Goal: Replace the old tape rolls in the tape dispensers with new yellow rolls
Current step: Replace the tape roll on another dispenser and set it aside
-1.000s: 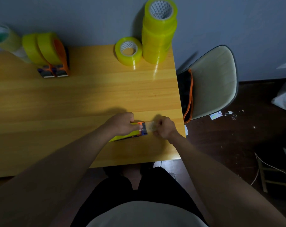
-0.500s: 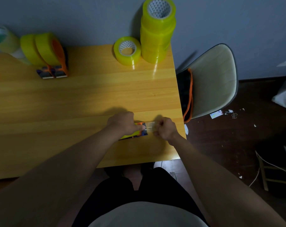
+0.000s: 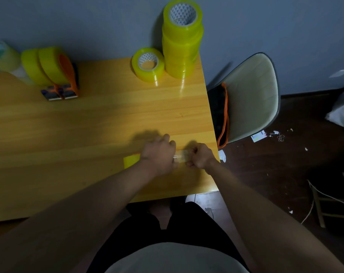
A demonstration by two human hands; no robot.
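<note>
Both hands are down at the near right corner of the wooden table [image 3: 88, 134]. The left hand [image 3: 159, 152] is curled over a tape dispenser, which is almost totally hidden under it, so all you really get is a bit of its yellow roll [image 3: 131, 160] poking out on the left side of the wrist. The right hand [image 3: 201, 156] is just beside it, fingers pinched on the free end of a clear tape strip [image 3: 180, 156] that spans the small gap between the 2 hands. Way over at the far left of the table there are 2 loaded dispensers [image 3: 56, 75] with orange frames, standing side by side with yellow rolls already in them, and a pale roll [image 3: 3, 56] sits further left at the edge of view. At the far right, a stack of yellow rolls [image 3: 182, 40] stands against the wall, with 1 loose yellow roll [image 3: 148, 65] lying flat just left of it. A pale chair [image 3: 252, 95] sits off the right edge of the table.
</note>
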